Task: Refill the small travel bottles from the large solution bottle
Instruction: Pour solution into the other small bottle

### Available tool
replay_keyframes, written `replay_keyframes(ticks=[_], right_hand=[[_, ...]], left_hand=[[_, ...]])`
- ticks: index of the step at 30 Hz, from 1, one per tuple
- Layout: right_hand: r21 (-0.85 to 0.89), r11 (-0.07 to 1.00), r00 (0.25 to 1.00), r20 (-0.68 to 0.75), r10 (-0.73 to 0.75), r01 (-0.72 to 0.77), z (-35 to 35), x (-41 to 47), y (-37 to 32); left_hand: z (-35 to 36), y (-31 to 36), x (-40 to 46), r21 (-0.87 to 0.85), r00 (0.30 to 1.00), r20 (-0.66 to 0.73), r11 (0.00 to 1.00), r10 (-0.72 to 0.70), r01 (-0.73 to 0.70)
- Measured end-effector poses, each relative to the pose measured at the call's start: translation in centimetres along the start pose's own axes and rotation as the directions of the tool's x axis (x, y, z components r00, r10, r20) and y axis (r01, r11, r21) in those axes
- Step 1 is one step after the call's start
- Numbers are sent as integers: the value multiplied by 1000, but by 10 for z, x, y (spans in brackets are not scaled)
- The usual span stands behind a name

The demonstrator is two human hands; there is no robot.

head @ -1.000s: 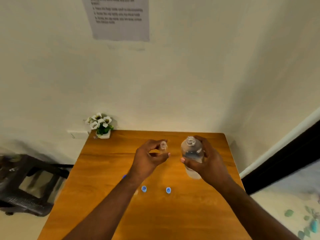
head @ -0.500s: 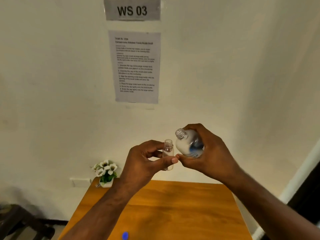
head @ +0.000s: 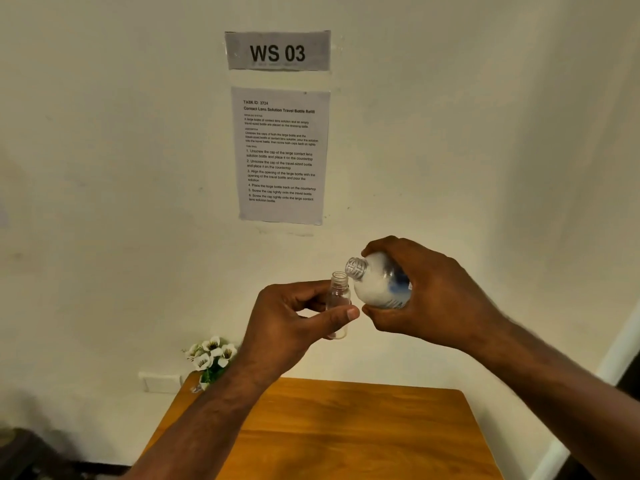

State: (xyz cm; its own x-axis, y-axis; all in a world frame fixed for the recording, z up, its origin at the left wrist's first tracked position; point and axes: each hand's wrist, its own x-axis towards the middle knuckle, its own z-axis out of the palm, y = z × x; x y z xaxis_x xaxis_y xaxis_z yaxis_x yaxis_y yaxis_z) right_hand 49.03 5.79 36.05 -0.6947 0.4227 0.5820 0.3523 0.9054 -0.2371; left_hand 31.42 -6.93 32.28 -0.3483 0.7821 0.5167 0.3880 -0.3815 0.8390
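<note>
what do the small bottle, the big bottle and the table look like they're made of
Small bottle: clear, glossy plastic by the look; the fingers behind show through, and its neck is threaded.
Large bottle: also clear plastic, probably, with a moulded threaded neck.
Table: wood or wood-look laminate, smooth, orange-brown grain with a soft sheen.

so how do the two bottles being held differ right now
The small clear plastic travel bottle, pinched in the left hand, stands upright; the large clear solution bottle, gripped by the right hand, is tilted with its mouth towards the small one's opening. The large bottle is much fatter and carries a blue-and-white label; the small one is slim and plain. Both are uncapped with threaded necks.
</note>
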Motion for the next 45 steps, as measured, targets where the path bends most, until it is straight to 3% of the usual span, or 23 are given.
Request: replay_keyframes(ticks=[12,27,45], right_hand=[[-28,999,999,26,-29,30,0,6,-4],[-287,952,982,183,-50,102,-16,19,-20],[-407,897,960,274,-62,174,-25,26,-25]], left_hand=[[-5,-7,-2,-3,1000,-9,1000,-11,11],[-10,-12,-10,-21,999,-30,999,-37,36],[-10,-11,-11,-9,1000,-17,1000,-22,21]])
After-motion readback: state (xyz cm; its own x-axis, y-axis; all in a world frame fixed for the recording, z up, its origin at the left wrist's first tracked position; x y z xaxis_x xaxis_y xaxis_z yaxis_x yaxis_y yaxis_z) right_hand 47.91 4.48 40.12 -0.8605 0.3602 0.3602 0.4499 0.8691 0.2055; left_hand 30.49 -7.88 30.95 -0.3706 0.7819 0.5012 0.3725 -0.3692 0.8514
